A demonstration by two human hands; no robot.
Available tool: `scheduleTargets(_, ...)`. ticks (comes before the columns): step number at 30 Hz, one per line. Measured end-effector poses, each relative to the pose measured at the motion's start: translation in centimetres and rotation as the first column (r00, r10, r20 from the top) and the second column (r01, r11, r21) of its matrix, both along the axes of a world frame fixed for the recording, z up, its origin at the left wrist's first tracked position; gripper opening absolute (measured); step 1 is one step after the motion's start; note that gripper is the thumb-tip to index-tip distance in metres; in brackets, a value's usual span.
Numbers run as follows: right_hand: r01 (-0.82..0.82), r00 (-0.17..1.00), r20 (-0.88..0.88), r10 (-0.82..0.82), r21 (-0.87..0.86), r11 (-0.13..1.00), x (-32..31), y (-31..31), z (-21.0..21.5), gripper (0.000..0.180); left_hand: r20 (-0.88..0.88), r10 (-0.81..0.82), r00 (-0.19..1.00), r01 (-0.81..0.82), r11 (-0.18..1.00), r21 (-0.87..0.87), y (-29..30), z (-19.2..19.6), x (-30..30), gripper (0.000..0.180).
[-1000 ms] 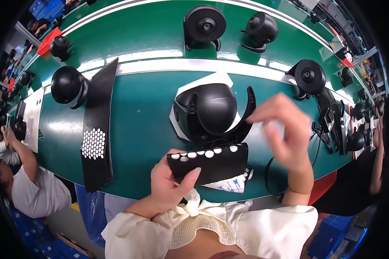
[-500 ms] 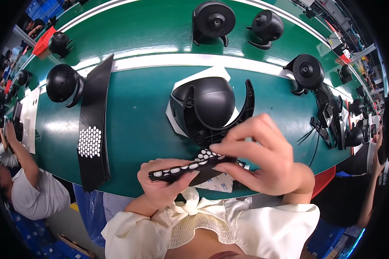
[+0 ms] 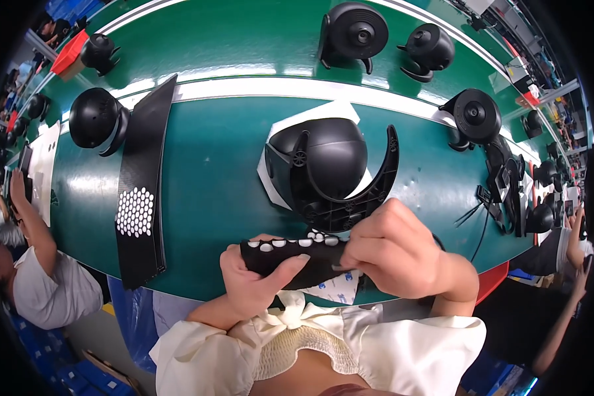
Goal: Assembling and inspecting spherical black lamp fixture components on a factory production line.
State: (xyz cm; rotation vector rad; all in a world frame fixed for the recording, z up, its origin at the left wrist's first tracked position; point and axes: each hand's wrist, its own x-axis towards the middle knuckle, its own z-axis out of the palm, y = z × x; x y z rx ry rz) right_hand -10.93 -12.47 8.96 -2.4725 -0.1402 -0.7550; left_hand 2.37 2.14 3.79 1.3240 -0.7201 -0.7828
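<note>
My left hand point(image 3: 247, 284) grips the left end of a bent black sheet point(image 3: 290, 259), thumb on its dark face. White round pads line the sheet's top edge. My right hand point(image 3: 402, 254) has its fingers closed at the right end; whether they pinch the sheet or a pad is hidden. Just beyond stands a black ball-shaped housing point(image 3: 336, 158) with a curved black bracket point(image 3: 391, 162) around its near side, resting on white padding point(image 3: 340, 111). A printed white paper piece point(image 3: 340, 290) shows beneath my hands.
To the left lie long black sheets point(image 3: 142, 142), with a patch of white round pads point(image 3: 134, 212) on top. Another black round unit point(image 3: 94, 119) sits beside them. Black cables and parts point(image 3: 501, 178) lie right. Several black units point(image 3: 360, 33) stand across the bench; people work at both sides.
The sheet has tipped so its dark face shows more and fewer pads are visible. My right hand's fingers have closed in at its right end. The whole view has shifted slightly.
</note>
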Motion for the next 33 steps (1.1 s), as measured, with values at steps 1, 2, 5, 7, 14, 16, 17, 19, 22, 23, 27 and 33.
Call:
scheduleTargets(1, -0.095, 0.995, 0.011, 0.094, 0.188, 0.978, 0.5, -0.7, 0.4, 0.019, -0.086, -0.004, 0.996, 0.007, 0.999, 0.040, 0.1, 0.0, 0.2, 0.015)
scheduleTargets(2, -0.104, 0.994, 0.064, 0.091, 0.235, 0.966, 1.1, -1.7, 0.6, 0.021, -0.091, -0.002, 0.996, 0.006, 0.999, 0.041, -0.1, -0.3, 0.3, 0.015)
scheduleTargets(5, 0.015, 0.998, 0.031, -0.051, 0.695, 0.719, 3.4, -2.3, 0.2, 0.040, 0.277, -0.056, 0.959, 0.086, 0.991, -0.097, 0.2, -0.8, 0.8, 0.019)
scheduleTargets(7, -0.017, 0.999, 0.048, -0.022, 0.688, 0.725, 4.6, -3.4, -0.4, 0.039, 0.507, 0.056, 0.860, 0.094, 0.960, -0.265, -0.7, -1.1, 0.9, 0.021)
scheduleTargets(14, -0.006, 1.000, 0.015, -0.003, 0.591, 0.806, 5.5, -3.5, -1.2, 0.037, 0.448, -0.125, 0.885, 0.265, 0.927, -0.265, -1.6, -1.7, 0.9, 0.020)
scheduleTargets(16, -0.012, 1.000, 0.021, -0.001, 0.573, 0.820, 5.6, -3.5, -1.3, 0.037, 0.434, -0.120, 0.893, 0.256, 0.928, -0.269, -1.5, -1.8, 1.0, 0.020)
scheduleTargets(17, -0.019, 1.000, 0.030, 0.003, 0.551, 0.835, 5.6, -3.5, -1.3, 0.036, 0.422, -0.114, 0.899, 0.247, 0.929, -0.275, -1.6, -1.8, 1.0, 0.021)
scheduleTargets(19, -0.020, 0.999, 0.034, 0.001, 0.556, 0.831, 5.5, -3.5, -1.4, 0.036, 0.427, -0.109, 0.898, 0.245, 0.929, -0.279, -1.6, -1.7, 1.0, 0.021)
scheduleTargets(22, -0.012, 0.999, 0.040, -0.011, 0.527, 0.850, 5.5, -3.5, -1.6, 0.035, 0.434, -0.098, 0.896, 0.239, 0.929, -0.283, -1.8, -1.7, 1.0, 0.021)
scheduleTargets(23, 0.001, 0.999, 0.040, -0.024, 0.492, 0.870, 5.6, -3.5, -1.6, 0.034, 0.436, -0.094, 0.895, 0.236, 0.929, -0.284, -1.8, -1.7, 1.0, 0.021)
scheduleTargets(27, 0.057, 0.985, 0.147, -0.095, 0.246, 0.967, 6.2, -3.3, -1.6, 0.032, 0.437, -0.078, 0.896, 0.218, 0.935, -0.280, -1.6, -1.8, 1.0, 0.021)
scheduleTargets(33, 0.131, 0.963, 0.246, -0.111, -0.070, 0.989, 5.7, -3.9, -1.6, 0.043, 0.429, -0.082, 0.899, 0.218, 0.935, -0.278, -1.7, -1.9, 1.1, 0.020)
